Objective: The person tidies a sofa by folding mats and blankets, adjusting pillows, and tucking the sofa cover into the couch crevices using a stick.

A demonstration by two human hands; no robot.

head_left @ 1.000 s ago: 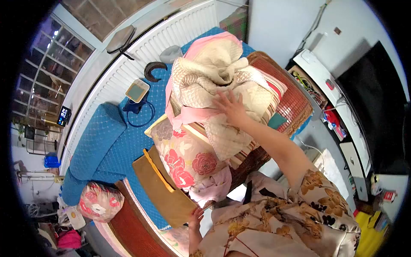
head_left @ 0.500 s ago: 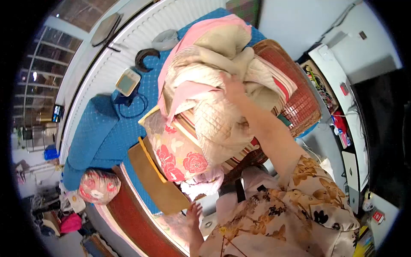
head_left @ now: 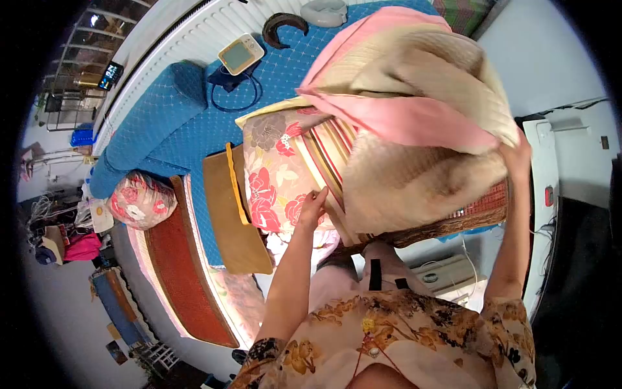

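My right hand (head_left: 516, 155) is closed on the edge of a cream quilt (head_left: 414, 181) with a pink border. The quilt is bunched and partly lifted, blurred in its lower part. My left hand (head_left: 311, 209) is held over the edge between a floral pillow (head_left: 262, 175) and a striped cloth (head_left: 324, 152); its fingers look apart and hold nothing I can see. The striped cloth runs under the quilt, which hides the rest of it.
Behind the pillow lie a blood pressure monitor (head_left: 241, 54) with its blue tube, a dark curved object (head_left: 282, 28) and a grey object (head_left: 324, 11) on the blue bedding (head_left: 178, 139). A brown board (head_left: 227, 214) with a yellow strip is to the left. A white cabinet (head_left: 541, 155) stands at right.
My right hand has drawn the quilt to the right and unfolded it, exposing more striped cloth. My left hand has come up from below to the pillow's edge. The view has shifted.
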